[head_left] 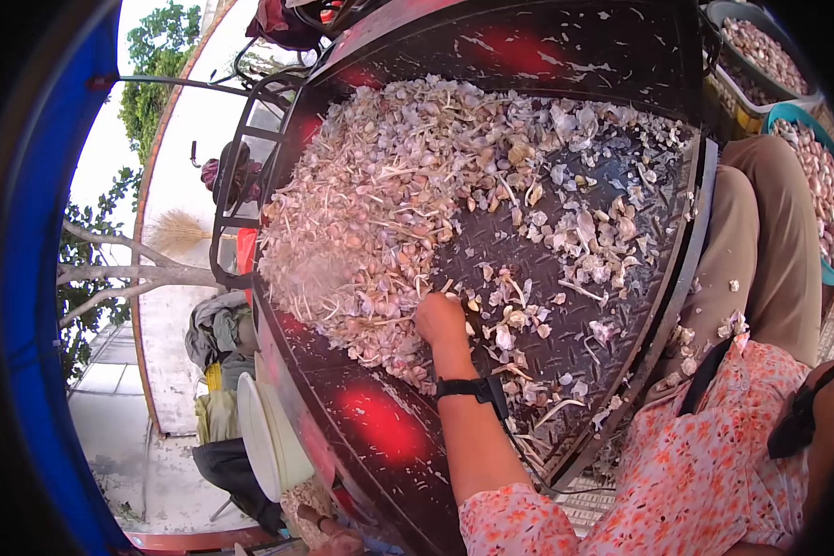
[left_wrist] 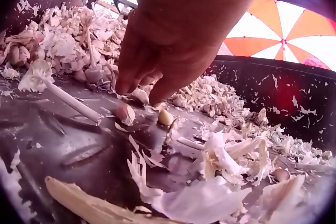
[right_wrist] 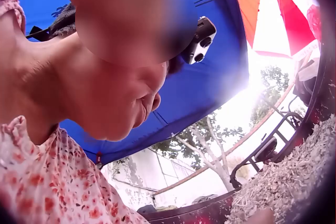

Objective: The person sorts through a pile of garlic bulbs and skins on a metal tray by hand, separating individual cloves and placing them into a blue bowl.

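My left hand (head_left: 442, 318) reaches down to the edge of a large heap of garlic cloves and papery skins (head_left: 371, 195) on a dark metal bed. Seen from the left wrist, its thumb and fingers close about a garlic clove (left_wrist: 140, 96). Two more cloves lie just below the fingertips, a pinkish one (left_wrist: 125, 113) and a yellowish one (left_wrist: 166, 118). Dry skins (left_wrist: 202, 200) and a cut stalk (left_wrist: 73, 100) are near them. My right arm (head_left: 825, 454), with a black wrist strap, is at the right edge of the head view; its fingers are hidden there.
Beside my knees stand a teal tub (head_left: 797, 116) and a grey tub (head_left: 811, 97), both holding cloves. A raised dark rim (head_left: 584, 46) borders the bed. Loose skins (head_left: 588, 232) scatter toward my legs. A pale round container (head_left: 264, 440) stands beyond the bed's side.
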Action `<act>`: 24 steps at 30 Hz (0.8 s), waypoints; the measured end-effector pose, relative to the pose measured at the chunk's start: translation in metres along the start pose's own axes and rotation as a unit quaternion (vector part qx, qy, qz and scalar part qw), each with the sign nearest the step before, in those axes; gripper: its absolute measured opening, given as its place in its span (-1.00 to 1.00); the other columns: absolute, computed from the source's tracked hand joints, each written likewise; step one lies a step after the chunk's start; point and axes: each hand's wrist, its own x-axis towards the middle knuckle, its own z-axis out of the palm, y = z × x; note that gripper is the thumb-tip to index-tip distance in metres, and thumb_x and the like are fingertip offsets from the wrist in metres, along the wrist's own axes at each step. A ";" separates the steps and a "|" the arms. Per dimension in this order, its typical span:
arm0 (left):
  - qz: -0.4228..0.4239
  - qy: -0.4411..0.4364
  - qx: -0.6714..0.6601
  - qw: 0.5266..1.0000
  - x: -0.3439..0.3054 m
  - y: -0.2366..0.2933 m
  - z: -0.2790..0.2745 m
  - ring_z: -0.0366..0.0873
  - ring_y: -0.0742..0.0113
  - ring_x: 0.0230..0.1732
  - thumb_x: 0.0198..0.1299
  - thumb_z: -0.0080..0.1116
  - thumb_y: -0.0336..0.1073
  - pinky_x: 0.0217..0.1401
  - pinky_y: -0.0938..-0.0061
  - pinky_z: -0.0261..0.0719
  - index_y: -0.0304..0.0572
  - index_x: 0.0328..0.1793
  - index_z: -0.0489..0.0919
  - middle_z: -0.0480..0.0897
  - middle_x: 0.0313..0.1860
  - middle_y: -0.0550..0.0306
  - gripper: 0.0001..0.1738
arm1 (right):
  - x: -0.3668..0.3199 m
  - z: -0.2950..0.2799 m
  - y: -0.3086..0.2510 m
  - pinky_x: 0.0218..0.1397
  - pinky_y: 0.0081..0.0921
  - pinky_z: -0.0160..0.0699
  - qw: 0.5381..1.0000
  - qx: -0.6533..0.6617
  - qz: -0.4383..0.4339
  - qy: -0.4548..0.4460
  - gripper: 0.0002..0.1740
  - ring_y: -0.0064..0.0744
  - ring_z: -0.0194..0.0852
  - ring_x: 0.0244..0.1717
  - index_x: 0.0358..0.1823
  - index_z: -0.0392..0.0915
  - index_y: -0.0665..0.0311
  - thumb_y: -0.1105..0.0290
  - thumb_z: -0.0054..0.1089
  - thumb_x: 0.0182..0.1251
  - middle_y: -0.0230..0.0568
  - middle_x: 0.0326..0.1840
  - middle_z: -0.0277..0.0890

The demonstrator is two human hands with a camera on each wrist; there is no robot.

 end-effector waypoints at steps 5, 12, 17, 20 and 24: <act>0.107 0.043 0.012 0.993 0.006 -0.001 0.007 0.61 -0.04 -0.17 -0.01 0.15 -0.28 -0.13 0.18 0.56 -0.12 -0.31 0.69 0.65 -0.28 -0.12 -0.82 | -0.002 -0.009 0.005 -0.34 -0.42 0.45 1.000 0.025 -0.013 -0.010 -0.83 -0.32 0.49 -0.37 -0.30 0.60 0.28 0.38 0.08 0.18 -0.14 -0.34 0.58; 0.120 -0.042 -0.095 0.987 -0.008 0.009 -0.011 0.65 0.01 -0.31 0.03 0.12 -0.40 -0.29 0.30 0.61 -0.28 -0.14 0.64 0.66 -0.29 -0.14 -0.75 | -0.048 -0.089 0.017 -0.48 -0.55 0.38 0.983 0.166 -0.082 0.003 -0.82 -0.49 0.41 -0.48 -0.18 0.55 0.30 0.41 0.11 0.24 -0.15 -0.34 0.54; -0.016 -0.129 -0.740 0.660 -0.072 0.032 -0.065 0.66 0.27 -0.32 0.09 0.15 -0.50 -0.36 0.59 0.58 -0.48 -0.06 0.56 0.65 -0.26 0.03 -0.72 | -0.211 -0.342 0.141 -0.59 -0.64 0.33 0.754 0.596 -0.258 -0.101 -0.79 -0.61 0.35 -0.56 -0.09 0.51 0.32 0.43 0.14 0.27 -0.16 -0.34 0.52; 0.025 -0.135 -0.859 0.493 -0.104 0.038 -0.073 0.67 0.18 -0.31 0.09 0.10 -0.51 -0.45 0.53 0.64 -0.42 -0.03 0.55 0.65 -0.22 -0.13 -0.72 | -0.237 -0.360 0.158 -0.64 -0.70 0.26 0.710 0.678 -0.145 -0.125 -0.78 -0.68 0.29 -0.61 -0.07 0.50 0.32 0.43 0.15 0.29 -0.20 -0.37 0.49; 0.097 -0.172 -0.887 0.418 -0.139 0.053 -0.094 0.67 0.20 -0.32 0.10 0.11 -0.53 -0.45 0.54 0.66 -0.43 -0.04 0.57 0.65 -0.21 -0.12 -0.73 | -0.229 -0.335 0.154 -0.67 -0.80 0.08 0.653 0.740 0.041 -0.154 -0.82 -0.76 0.18 -0.65 -0.15 0.50 0.31 0.40 0.17 0.29 -0.34 -0.47 0.43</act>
